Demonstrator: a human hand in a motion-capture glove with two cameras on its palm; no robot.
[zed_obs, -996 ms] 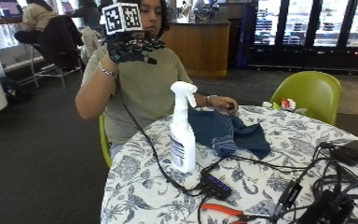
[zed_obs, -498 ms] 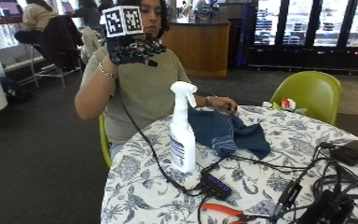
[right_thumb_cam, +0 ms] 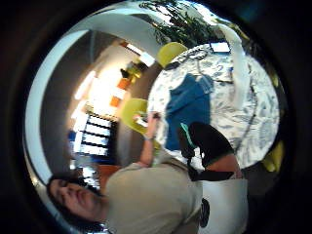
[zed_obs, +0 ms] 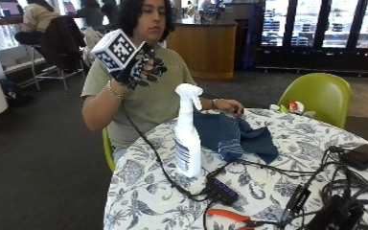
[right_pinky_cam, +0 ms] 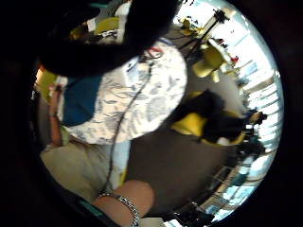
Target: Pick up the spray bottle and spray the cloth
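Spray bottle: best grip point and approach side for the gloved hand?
Probably the narrow neck just under the trigger head of the spray bottle, which stands upright on the table. Come from the person's side: the right hand is raised there, and the cloth lies on the other side.

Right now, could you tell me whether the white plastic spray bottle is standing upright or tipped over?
Upright: the white plastic spray bottle stands on its base on the floral tablecloth, untouched.
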